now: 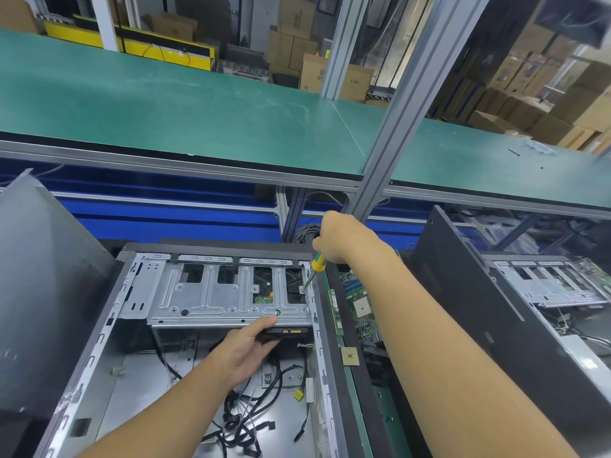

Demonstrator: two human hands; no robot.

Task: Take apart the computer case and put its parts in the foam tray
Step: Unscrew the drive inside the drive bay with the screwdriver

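The computer case (109, 325) lies open on its side, near and centre, below a long green-matted bench (198, 110) with an aluminium post (406, 104). Cardboard boxes (529, 94) are stacked far behind. My right hand (340, 241) wraps round a screwdriver (318, 263), its tip on the drive cage (205, 299). My left hand (244, 352) grips a black drive (284, 333) beneath the cage.

A long green worktop (198, 104) spans the background, and an aluminium post (390, 137) rises through it. Stacked cardboard boxes (529, 94) crowd the space beyond. A second open computer case (558, 289) stands at right. A grey cable coil (305, 233) sits below the worktop.
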